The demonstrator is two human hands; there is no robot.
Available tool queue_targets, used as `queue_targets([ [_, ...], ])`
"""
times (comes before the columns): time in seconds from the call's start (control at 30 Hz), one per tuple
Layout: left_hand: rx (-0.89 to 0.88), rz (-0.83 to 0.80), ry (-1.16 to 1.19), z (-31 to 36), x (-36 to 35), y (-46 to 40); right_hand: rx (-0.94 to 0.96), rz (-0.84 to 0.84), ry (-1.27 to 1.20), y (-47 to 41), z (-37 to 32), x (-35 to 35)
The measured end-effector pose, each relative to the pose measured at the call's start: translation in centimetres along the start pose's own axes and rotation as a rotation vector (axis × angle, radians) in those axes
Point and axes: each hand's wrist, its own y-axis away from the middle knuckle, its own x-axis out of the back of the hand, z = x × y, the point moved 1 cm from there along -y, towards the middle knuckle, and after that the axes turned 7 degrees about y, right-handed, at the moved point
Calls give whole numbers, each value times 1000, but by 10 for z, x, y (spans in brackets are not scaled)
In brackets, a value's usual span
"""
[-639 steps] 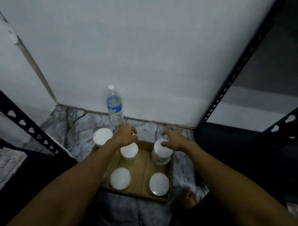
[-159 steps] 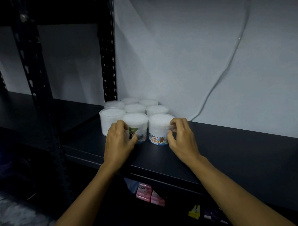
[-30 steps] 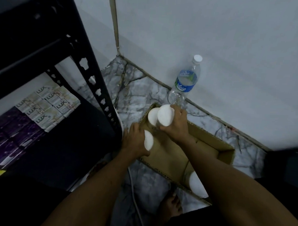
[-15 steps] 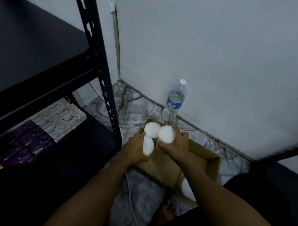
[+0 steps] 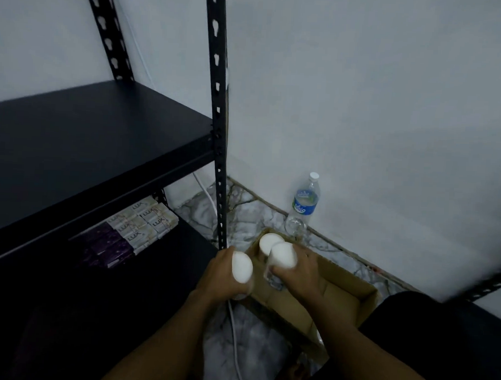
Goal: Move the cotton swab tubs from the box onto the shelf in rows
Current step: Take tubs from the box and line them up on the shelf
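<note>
1. Overhead and to the left, a black metal shelf (image 5: 82,142) takes up most of the view, its board bare where it shows; a slotted upright post (image 5: 217,131) stands at its right front corner against the pale wall.
2. Below that, an open cardboard box (image 5: 342,297) sits on the marbled floor (image 5: 251,215), just right of the post's foot.
3. On the lower shelf level lies a stack of soap boxes (image 5: 144,225), some white and marked LUX, some purple.
4. Against the wall behind the box stands a clear water bottle (image 5: 303,209) with a blue label and white cap.
5. The right hand (image 5: 300,275) is curled around a white-lidded cotton swab tub (image 5: 282,256), holding it over the left end of the box.
6. The left hand (image 5: 225,275) grips another tub (image 5: 242,267), tilted, over the box's left edge.
7. A third tub (image 5: 268,243) shows just behind the right hand's tub, touching it; whether that hand holds it too I cannot tell.
8. A white cable (image 5: 235,341) runs along the floor between the forearms.
</note>
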Motion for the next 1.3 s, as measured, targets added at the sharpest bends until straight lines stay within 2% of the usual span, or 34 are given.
queue_targets([
  [0.23,-27,124,29,7,25,43,52,-34,20,10,4,-13],
  [0.53,-97,243,28,25,51,84,207,-5,23,59,-43,29],
  [0.73,-206,336,19,59,76,95,294,63,-44,62,-76,56],
  [1.07,-326,437,10,130,158,108,500,199,-151,57,-149,139],
  [1.3,-466,524,42,175,209,117,612,216,-223,49,-192,176],
])
